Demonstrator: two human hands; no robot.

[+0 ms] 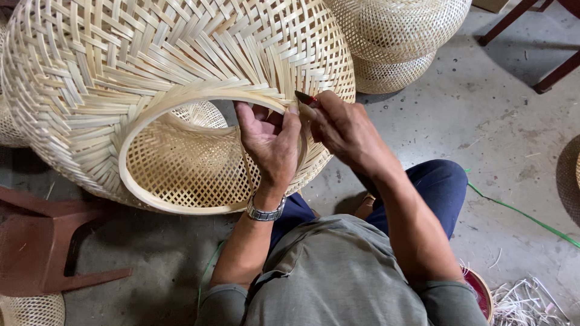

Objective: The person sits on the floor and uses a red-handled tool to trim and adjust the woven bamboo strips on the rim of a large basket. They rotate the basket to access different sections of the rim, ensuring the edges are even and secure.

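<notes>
rim work | woven bamboo shade on its side on floor, opening toward body | left hand grip pinched on rim hoop | right hand grip closed on small red-handled blade at rim | advise: short strokes away from thumb, hoop braced firm, tip off the weave

I wear a grey-green shirt with sleeves rolled above the elbows. My trousers are dark blue. A silver metal wristwatch circles my left wrist.
</notes>
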